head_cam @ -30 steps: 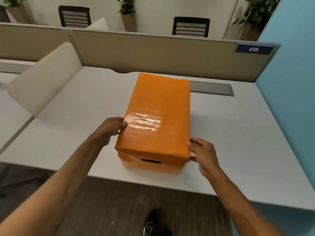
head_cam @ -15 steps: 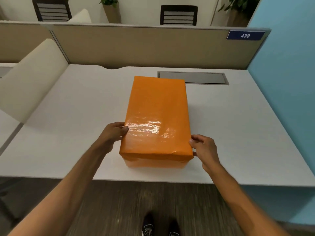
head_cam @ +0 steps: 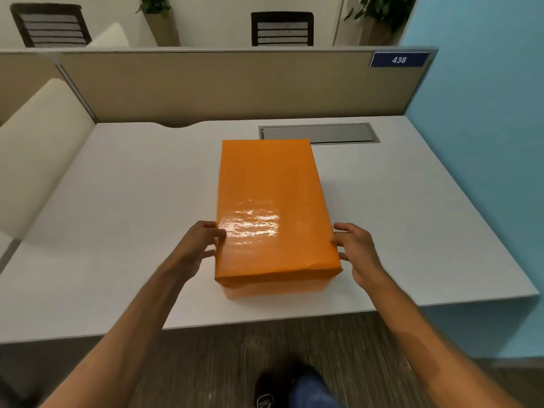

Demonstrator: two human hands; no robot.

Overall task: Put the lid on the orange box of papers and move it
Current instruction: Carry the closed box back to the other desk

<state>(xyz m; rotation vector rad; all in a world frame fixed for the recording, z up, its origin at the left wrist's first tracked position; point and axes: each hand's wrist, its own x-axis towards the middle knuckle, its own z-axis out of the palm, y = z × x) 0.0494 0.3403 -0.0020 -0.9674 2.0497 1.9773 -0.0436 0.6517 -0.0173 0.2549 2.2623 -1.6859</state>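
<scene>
The orange box (head_cam: 273, 290) stands on the white desk (head_cam: 117, 231) near its front edge. Its glossy orange lid (head_cam: 270, 207) sits on top and covers it fully; the papers are hidden. My left hand (head_cam: 197, 245) is at the lid's left side near the front, fingers loosely apart, thumb tip touching the lid's edge. My right hand (head_cam: 356, 251) is beside the lid's right edge with fingers spread, fingertips at the edge or just off it.
A grey cable hatch (head_cam: 319, 133) lies in the desk just behind the box. A beige partition (head_cam: 235, 83) closes the back, a blue wall (head_cam: 485, 142) the right. A cream divider (head_cam: 41, 148) stands on the left. My shoes (head_cam: 294, 387) show below.
The box now sits square and a little further onto the desk. Both hands have loosened from their pinch on the lid's front corners; the right hand's fingers have spread.
</scene>
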